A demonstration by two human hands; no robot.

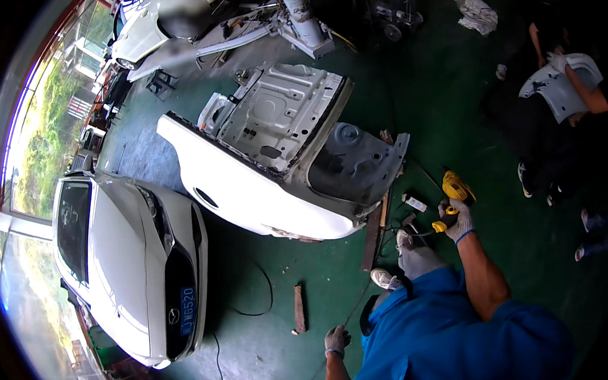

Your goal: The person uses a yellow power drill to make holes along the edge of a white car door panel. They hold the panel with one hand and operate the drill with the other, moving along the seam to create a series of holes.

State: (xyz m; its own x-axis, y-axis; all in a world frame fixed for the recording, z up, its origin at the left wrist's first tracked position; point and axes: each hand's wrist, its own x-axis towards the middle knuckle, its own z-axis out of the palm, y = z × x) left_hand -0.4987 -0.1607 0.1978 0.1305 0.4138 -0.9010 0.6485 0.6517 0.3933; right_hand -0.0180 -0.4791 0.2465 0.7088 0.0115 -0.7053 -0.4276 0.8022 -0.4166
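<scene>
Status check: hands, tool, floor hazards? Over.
Right hand gripping yellow power tool. Left hand lowered, grip unclear. White car body section nearby. Wood strip on floor.

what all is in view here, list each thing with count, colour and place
smooth-bodied car with dark grille: 1, white, lower left
cut metal car-body section: 1, white and grey, centre
partly seen car: 1, white, upper left
thick metal post: 1, grey, top centre
crumpled cloth: 1, white, upper right
curved panel: 1, white, co-worker's hands
flat wooden strip: 1, brown, floor, lower centre
small oblong box: 1, white, floor beside power tool
pistol-shaped power tool: 1, yellow and black, right hand
short-sleeved shirt: 1, blue, lower right
gloved left hand: 1, greyish, lower centre
gloved right hand: 1, whitish, around tool handle
</scene>
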